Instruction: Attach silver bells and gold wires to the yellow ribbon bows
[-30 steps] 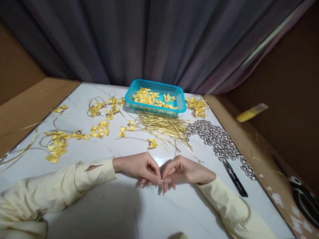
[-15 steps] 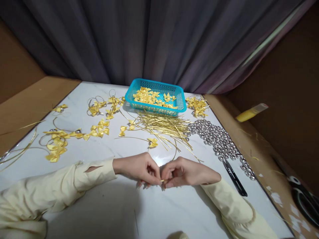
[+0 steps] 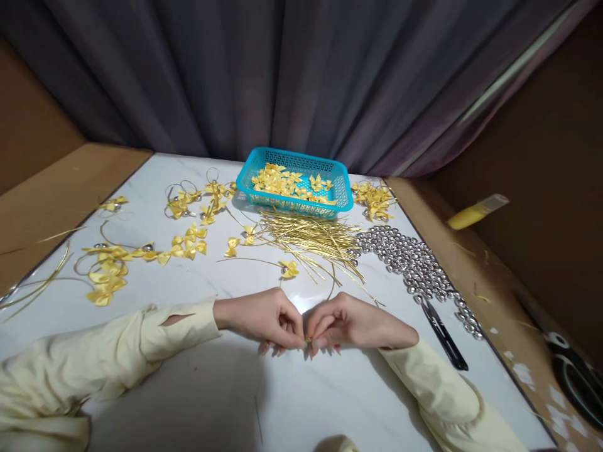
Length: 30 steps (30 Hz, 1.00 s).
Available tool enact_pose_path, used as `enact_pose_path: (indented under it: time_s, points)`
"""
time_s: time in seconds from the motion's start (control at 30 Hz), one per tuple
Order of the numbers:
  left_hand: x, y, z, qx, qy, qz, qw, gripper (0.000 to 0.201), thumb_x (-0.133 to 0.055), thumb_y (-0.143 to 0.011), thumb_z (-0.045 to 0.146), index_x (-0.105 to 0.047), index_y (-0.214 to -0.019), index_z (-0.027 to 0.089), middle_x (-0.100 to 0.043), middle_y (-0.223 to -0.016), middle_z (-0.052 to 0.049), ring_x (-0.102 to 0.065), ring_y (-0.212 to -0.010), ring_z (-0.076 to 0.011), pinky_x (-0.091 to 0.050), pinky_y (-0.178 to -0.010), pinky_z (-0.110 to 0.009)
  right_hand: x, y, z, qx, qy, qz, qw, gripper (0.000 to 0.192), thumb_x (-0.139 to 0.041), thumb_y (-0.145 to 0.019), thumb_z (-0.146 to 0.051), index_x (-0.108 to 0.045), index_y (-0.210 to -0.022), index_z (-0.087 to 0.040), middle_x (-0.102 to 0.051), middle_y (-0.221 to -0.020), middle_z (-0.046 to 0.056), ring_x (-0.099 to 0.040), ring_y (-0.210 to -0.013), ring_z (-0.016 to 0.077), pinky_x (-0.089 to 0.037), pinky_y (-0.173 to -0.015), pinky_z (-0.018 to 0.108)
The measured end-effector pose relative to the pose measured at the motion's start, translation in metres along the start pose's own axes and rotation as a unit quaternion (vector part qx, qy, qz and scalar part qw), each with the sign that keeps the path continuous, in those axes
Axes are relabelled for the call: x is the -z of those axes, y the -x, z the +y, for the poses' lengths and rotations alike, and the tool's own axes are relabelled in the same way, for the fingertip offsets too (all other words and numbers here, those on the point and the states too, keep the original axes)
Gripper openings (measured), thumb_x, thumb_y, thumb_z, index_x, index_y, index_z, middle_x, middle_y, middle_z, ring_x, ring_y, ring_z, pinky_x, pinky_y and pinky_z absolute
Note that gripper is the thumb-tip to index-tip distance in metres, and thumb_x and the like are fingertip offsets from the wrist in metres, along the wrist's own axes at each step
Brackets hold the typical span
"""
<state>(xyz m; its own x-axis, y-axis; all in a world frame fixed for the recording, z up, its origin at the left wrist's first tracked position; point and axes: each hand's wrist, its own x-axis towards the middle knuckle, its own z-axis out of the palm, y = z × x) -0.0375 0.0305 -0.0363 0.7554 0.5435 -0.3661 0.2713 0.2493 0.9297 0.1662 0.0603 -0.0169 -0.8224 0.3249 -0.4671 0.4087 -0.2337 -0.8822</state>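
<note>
My left hand and my right hand meet above the front middle of the table, fingertips nearly touching. Both are closed in a pinch on a short bit of gold wire that shows between them; the rest of it is hidden by the fingers. Just beyond the hands lies a yellow ribbon bow with a silver bead and a wire tail. Behind that spreads a pile of gold wires. Two more yellow bows lie to its left.
A blue basket of yellow bows stands at the back. Silver beads and a black-handled cutter lie at right. Bows on wire loops are spread at left. Scissors and a yellow tube lie beyond the right edge.
My right hand's fingers have shifted slightly and closed in on the gold wire, so less of it shows. My left hand has hardly moved.
</note>
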Motion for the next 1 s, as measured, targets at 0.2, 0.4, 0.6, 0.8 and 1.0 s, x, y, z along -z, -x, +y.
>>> enact_pose_path:
  time_s: [0.2,0.4,0.6,0.8,1.0]
  points:
    - [0.0001,-0.0003,0.0010,-0.004,-0.026,0.000,1.000,0.013,-0.062,-0.074,0.022,-0.068,-0.072,0.011,-0.054,-0.049,0.003,-0.048,-0.037,-0.0039,-0.041,-0.036,-0.010,0.0019,0.0001,0.0037,0.028,0.055,-0.027,0.998,0.023,-0.062,-0.077,-0.031,-0.067,-0.082,-0.009,-0.069,-0.078,0.011,-0.058,-0.065,0.0120,-0.045,-0.059,0.022]
    - [-0.0016,-0.0005,-0.0008,-0.005,-0.024,0.006,1.000,0.017,-0.062,-0.076,0.027,-0.067,-0.071,0.012,-0.054,-0.050,0.003,-0.050,-0.040,-0.0054,-0.043,-0.037,-0.011,0.0027,-0.0016,0.0074,0.062,0.081,-0.011,0.995,0.023,-0.060,-0.079,-0.030,-0.068,-0.081,-0.009,-0.068,-0.076,0.010,-0.060,-0.071,0.0141,-0.046,-0.068,0.025]
    - [-0.0021,-0.0002,0.0027,0.003,-0.036,0.006,0.999,0.016,-0.061,-0.075,0.027,-0.065,-0.071,0.012,-0.054,-0.052,0.003,-0.051,-0.042,-0.0058,-0.043,-0.037,-0.011,-0.0007,-0.0004,0.0062,0.046,0.069,0.000,0.997,0.023,-0.062,-0.077,-0.033,-0.066,-0.079,-0.010,-0.065,-0.069,0.006,-0.058,-0.065,0.0125,-0.045,-0.063,0.022]
    - [-0.0026,0.0016,0.0043,-0.003,-0.066,0.011,0.998,0.019,-0.059,-0.076,0.028,-0.063,-0.067,0.012,-0.053,-0.049,0.004,-0.048,-0.038,-0.0049,-0.041,-0.037,-0.012,-0.0038,-0.0028,0.0040,0.060,0.120,0.013,0.991,0.021,-0.056,-0.080,-0.028,-0.064,-0.075,-0.010,-0.058,-0.062,0.002,-0.052,-0.058,0.0098,-0.042,-0.059,0.020]
    - [-0.0016,0.0005,0.0031,0.006,-0.050,0.009,0.999,0.019,-0.059,-0.076,0.030,-0.064,-0.070,0.013,-0.055,-0.053,0.003,-0.052,-0.042,-0.0064,-0.043,-0.039,-0.013,-0.0038,-0.0027,0.0034,0.061,0.136,0.022,0.989,0.019,-0.055,-0.080,-0.026,-0.064,-0.074,-0.011,-0.058,-0.062,0.002,-0.053,-0.059,0.0104,-0.043,-0.060,0.020]
